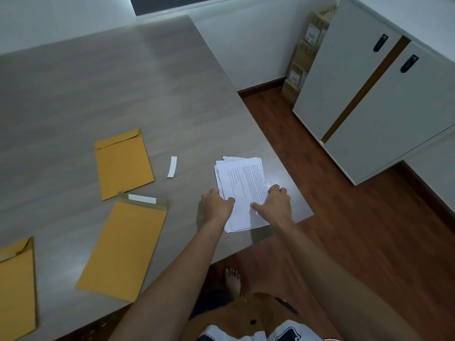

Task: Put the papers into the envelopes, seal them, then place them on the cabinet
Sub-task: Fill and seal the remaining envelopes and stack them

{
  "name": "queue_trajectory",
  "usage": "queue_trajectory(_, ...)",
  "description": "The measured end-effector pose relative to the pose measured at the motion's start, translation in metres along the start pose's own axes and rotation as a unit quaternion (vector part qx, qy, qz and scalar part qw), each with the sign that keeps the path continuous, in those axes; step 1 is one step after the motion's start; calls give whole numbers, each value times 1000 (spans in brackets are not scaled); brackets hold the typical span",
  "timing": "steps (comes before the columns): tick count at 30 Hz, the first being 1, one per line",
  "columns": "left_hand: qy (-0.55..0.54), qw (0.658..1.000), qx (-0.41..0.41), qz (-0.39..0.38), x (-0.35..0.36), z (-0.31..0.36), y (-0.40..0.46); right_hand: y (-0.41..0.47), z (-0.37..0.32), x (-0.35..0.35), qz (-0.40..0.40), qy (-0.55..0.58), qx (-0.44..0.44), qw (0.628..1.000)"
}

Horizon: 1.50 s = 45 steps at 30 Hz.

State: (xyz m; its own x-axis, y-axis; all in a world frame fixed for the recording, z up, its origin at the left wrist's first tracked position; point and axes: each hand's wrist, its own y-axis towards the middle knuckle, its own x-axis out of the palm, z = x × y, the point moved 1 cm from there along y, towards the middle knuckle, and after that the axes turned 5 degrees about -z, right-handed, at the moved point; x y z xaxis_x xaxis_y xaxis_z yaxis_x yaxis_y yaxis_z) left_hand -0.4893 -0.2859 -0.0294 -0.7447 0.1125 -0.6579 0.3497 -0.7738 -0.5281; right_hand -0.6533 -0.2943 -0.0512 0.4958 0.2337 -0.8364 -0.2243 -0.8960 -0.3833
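Both hands' grip (242, 205) on papers (242, 185); three flat envelopes (124, 164) apart.

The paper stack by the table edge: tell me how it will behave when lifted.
The paper stack is loose and unevenly fanned, so sheets will likely slide apart. Thin paper probably droops where unsupported. Both the left hand and the right hand grip its sides, which should steady it.

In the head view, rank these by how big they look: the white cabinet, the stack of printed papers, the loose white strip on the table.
1. White cabinet, largest.
2. Stack of printed white papers.
3. Loose white strip, smallest.
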Motion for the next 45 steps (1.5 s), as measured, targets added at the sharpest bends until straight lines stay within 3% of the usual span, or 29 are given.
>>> queue_trajectory(15, -102, 995, 11, 8, 7, 10, -2, 1, 3, 0, -6, 0, -6, 1000)
queue_trajectory(24, -106, 989, 77, -67, 12, 10, 6, -1, 0, 0, 5, 4, 3, 1000)
queue_trajectory(31, -142, 984, 63, -88, 13, 13, 12, -5, -5, -2, 16, -1, 8, 1000)
queue_trajectory(34, -196, 976, 44, -83, 7, 7, 21, -8, -16, -10, 36, 76, 3, 996)
queue_trajectory(36, -261, 963, 16, -62, -4, 0, 28, -9, -28, -18, 60, 197, 10, 979)
queue_trajectory(38, -369, 928, -6, -44, -20, -5, 33, -11, -41, -26, 62, 335, 36, 939)
queue_trajectory(41, -504, 863, -14, -36, -45, -13, 37, -15, -67, -23, -51, 533, 80, 841)
queue_trajectory(43, -547, 836, -6, -46, -60, -19, 35, -19, -85, -11, -145, 599, 72, 784)
queue_trajectory(45, -572, 818, 9, -60, -74, -27, 30, -26, -104, 2, -192, 632, 54, 748)
